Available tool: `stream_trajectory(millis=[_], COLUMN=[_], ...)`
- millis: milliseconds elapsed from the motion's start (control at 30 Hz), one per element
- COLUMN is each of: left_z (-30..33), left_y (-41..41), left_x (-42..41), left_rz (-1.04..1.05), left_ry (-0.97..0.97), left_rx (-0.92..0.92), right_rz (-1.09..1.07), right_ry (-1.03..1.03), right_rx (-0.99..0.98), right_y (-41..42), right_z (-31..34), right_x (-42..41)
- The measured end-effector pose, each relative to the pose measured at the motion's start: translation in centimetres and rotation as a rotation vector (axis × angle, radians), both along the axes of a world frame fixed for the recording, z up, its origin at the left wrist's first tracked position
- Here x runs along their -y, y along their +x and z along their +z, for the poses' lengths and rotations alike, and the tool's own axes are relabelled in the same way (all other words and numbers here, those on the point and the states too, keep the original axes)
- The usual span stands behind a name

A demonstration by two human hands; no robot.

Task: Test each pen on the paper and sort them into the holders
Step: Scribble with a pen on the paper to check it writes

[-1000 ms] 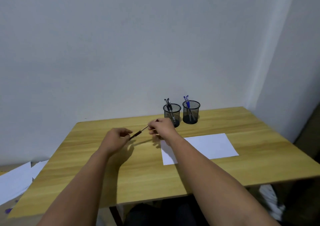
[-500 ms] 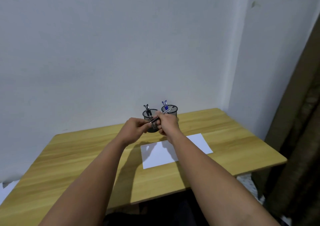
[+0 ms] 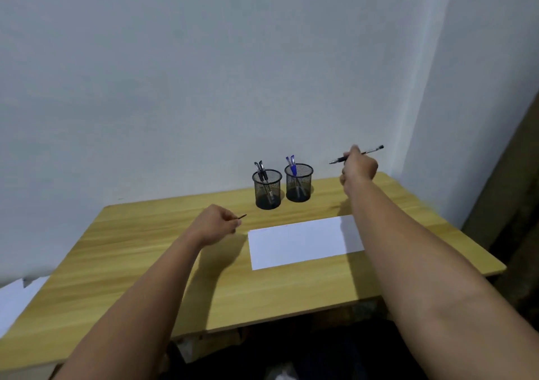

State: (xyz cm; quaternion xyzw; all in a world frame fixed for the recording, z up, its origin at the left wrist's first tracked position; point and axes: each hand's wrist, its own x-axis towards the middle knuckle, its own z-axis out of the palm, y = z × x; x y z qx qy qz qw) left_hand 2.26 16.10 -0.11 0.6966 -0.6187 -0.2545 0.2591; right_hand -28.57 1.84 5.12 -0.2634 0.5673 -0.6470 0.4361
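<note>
My right hand [image 3: 358,166] is raised above the table's far right corner, shut on a black pen [image 3: 370,151] held nearly level with its tip pointing left. Lower and to the left, my left hand [image 3: 215,224] hovers over the table, shut on the pen's dark cap [image 3: 241,216], whose end sticks out of the fist. A white sheet of paper [image 3: 300,242] lies flat between my arms. Behind it stand two black mesh holders: the left holder [image 3: 267,189] has black pens, the right holder [image 3: 298,182] has blue pens.
The wooden table [image 3: 145,257] abuts a white wall, with a wall corner at the right. Loose white papers [image 3: 14,298] lie off the table's left edge. Dark floor clutter shows below the front edge.
My hands were joined on the pen in front of the holders. They have pulled apart: the right hand carried the pen up and right, the left hand dropped left with the cap.
</note>
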Motion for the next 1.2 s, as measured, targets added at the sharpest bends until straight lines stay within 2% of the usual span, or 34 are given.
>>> stream_trajectory(millis=[100, 167, 267, 367, 467, 533, 600, 667, 767, 833, 1000, 1200], left_z=[-3.1, -5.3, -7.3, -8.2, -8.4, -8.4, -8.4, -8.5, -8.7, -9.0, -9.9, -10.7], left_y=[2.6, 3.8, 4.5, 4.5, 3.9, 3.3, 2.4, 1.1, -1.2, -2.0, -1.7, -1.5], left_x=[0.1, 0.2, 0.6, 0.9, 0.9, 0.9, 1.2, 1.5, 1.6, 1.7, 2.4, 2.6], left_rz=[0.252, 0.334, 0.317, 0.291, 0.316, 0.294, 0.179, 0.002, -0.205, -0.26, -0.293, -0.29], left_ry=[-0.082, -0.109, -0.099, -0.128, -0.159, -0.277, -0.435, -0.505, -0.474, -0.397, -0.222, -0.196], left_rx=[0.119, 0.226, 0.466, 0.607, 0.573, 0.509, 0.469, 0.416, 0.389, 0.399, 0.467, 0.497], right_rz=[0.077, 0.126, 0.178, 0.205, 0.226, 0.258, 0.31, 0.36, 0.407, 0.431, 0.5, 0.498], right_ry=[-0.078, -0.115, -0.121, -0.099, -0.078, -0.071, -0.073, -0.096, -0.136, -0.152, -0.145, -0.102], right_rx=[-0.069, -0.109, -0.108, -0.108, -0.127, -0.141, -0.162, -0.214, -0.289, -0.302, -0.309, -0.197], right_y=[0.1, 0.3, 0.4, 0.3, 0.4, 0.7, 0.9, 1.2, 1.4, 1.6, 2.0, 1.0], right_z=[-0.8, -2.3, -4.5, -6.0, -7.0, -7.2, -7.3, -7.6, -8.4, -9.1, -11.3, -13.8], right_x=[-0.6, -1.0, -1.7, -2.3, -2.7, -2.8, -2.9, -3.1, -3.4, -3.3, -2.9, -2.1])
